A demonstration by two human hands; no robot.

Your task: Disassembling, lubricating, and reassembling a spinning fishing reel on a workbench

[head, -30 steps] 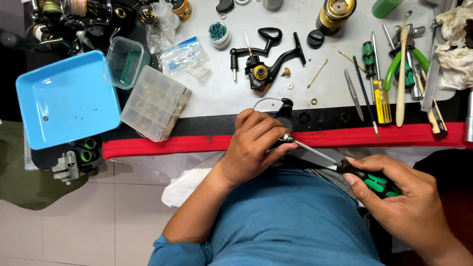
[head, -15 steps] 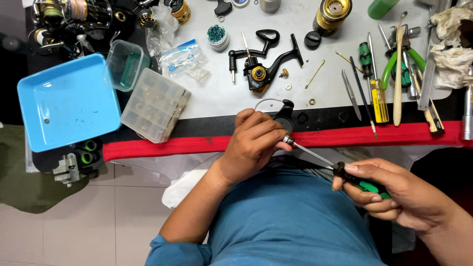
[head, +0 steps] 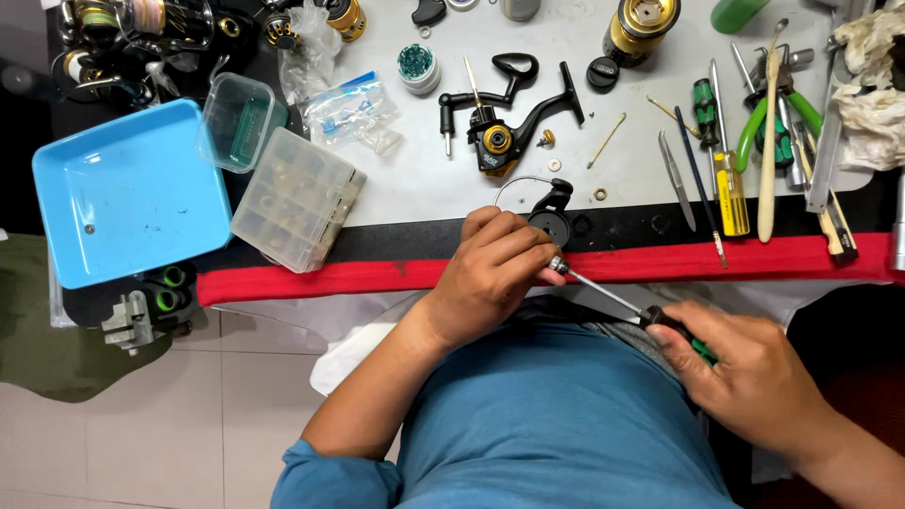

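My left hand (head: 495, 269) is closed around a small black reel part (head: 551, 215) with a thin wire bail, held at the table's red front edge (head: 311, 280). My right hand (head: 745, 372) grips the black and green handle of a screwdriver (head: 617, 302). Its metal shaft points up and left, and the tip meets the part beside my left fingers. A black and gold fishing reel body (head: 500, 127) lies on the white table top (head: 415, 188) just beyond my left hand.
A blue tray (head: 127, 203) and two clear plastic boxes (head: 297, 198) sit at the left. Screwdrivers, tweezers and green-handled pliers (head: 754, 123) lie at the right, with a rag (head: 872, 85) beyond. Small washers and screws are scattered near the reel. More reels crowd the top left corner.
Both hands stay at the table edge with the screwdriver on the part. My right hand has turned slightly on the handle.
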